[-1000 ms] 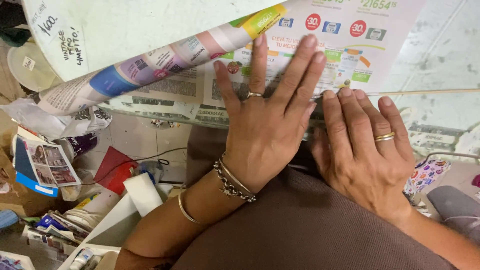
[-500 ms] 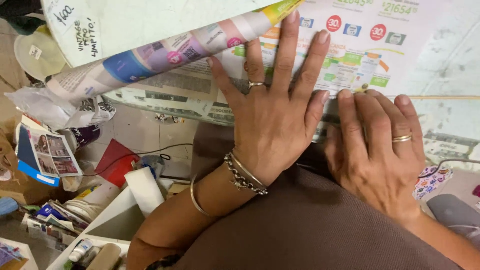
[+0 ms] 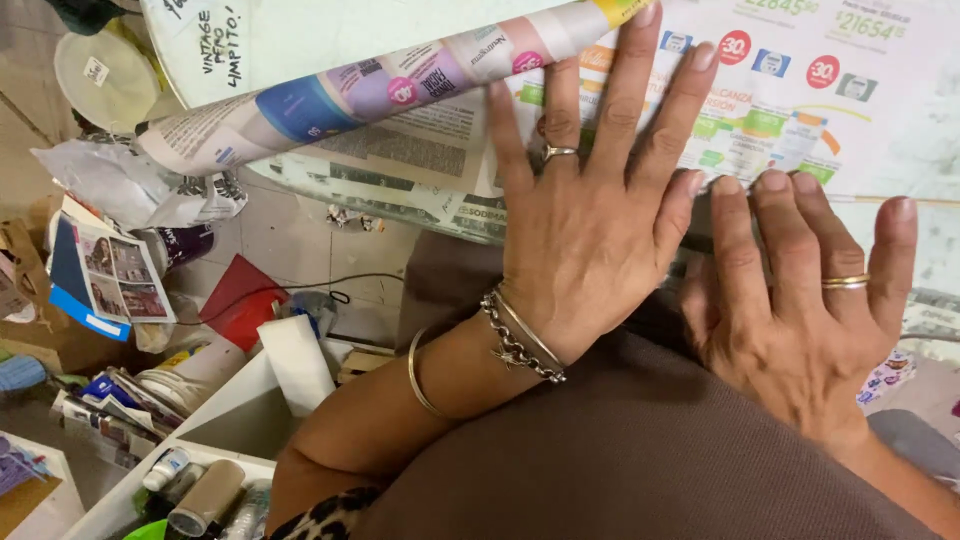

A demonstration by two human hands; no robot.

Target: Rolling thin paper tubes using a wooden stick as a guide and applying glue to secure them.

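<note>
1. The newspaper roll (image 3: 400, 85) lies along the top of the view on spread printed sheets (image 3: 800, 90) that cover the table (image 3: 930, 250); the left hand (image 3: 590, 250) lies flat with fingers splayed, fingertips touching the roll, gripping nothing.
2. The right hand (image 3: 800, 310) rests flat and open just below and right of the roll, on the sheets' near edge, holding nothing.
3. Since neither hand grips it, the roll could spring loose or unwind at its free left end (this is a judgement only).
4. That end overhangs the table edge, so a sideways push might tip it toward the floor.
5. Below the roll's left end lie crumpled paper (image 3: 120, 180), a red folder (image 3: 240, 300) and a white paper roll (image 3: 295, 360).
6. A bin of bottles (image 3: 190, 490) stands further below, crowding the floor.
</note>
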